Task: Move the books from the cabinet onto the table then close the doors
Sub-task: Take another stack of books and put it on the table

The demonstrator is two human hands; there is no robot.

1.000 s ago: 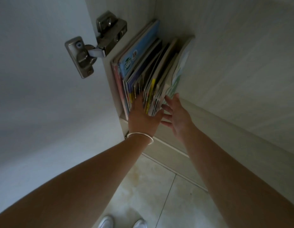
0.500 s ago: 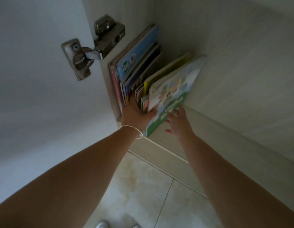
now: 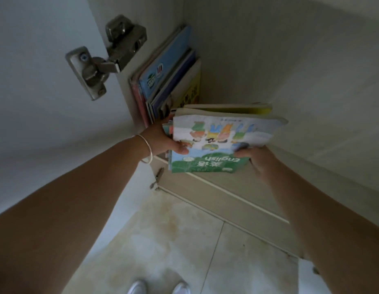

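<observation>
A stack of thin books (image 3: 218, 141) lies flat between my hands, partly over the cabinet shelf's front edge, topped by a green and white "English" book. My left hand (image 3: 163, 139) grips its left edge, thumb on the cover. My right hand (image 3: 254, 158) holds the right edge from below, thumb on top. Several more books (image 3: 167, 75) stand upright in the cabinet's left corner, a blue cover facing out and a yellow one at the right. The open left cabinet door (image 3: 35, 71) fills the left side.
A metal hinge (image 3: 105, 58) joins the door to the cabinet side wall. The pale cabinet interior wall (image 3: 290, 60) spans the right. Below are the shelf's front edge (image 3: 216, 194), a tiled floor (image 3: 184, 240) and my white shoes (image 3: 161, 288).
The rightmost books have tipped from upright to flat and slid out toward me. Both hands went from touching them to gripping the stack's edges.
</observation>
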